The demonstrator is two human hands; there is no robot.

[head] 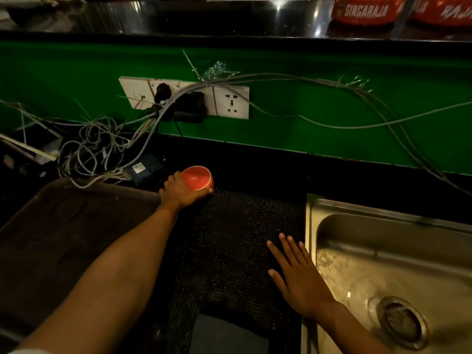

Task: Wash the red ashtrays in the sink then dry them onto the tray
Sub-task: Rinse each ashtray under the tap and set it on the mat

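Note:
A round red ashtray [198, 178] stands at the far end of the black dotted mat [229, 226], turned with its underside towards me. My left hand [178, 191] is stretched forward and wrapped around its near side. A dark brown tray [51, 231] lies at the left, its corner just beside that hand. A steel sink [383, 264] with a round drain [402, 321] fills the right. My right hand [297, 274] lies flat, fingers spread, on the mat next to the sink's left rim and holds nothing.
A tangle of grey cables [94, 149] and a white socket strip [184, 97] sit against the green wall behind the ashtray. Two more red ashtrays [367, 10] stand on the upper shelf at the top right. A grey cloth [227, 335] lies at the mat's near edge.

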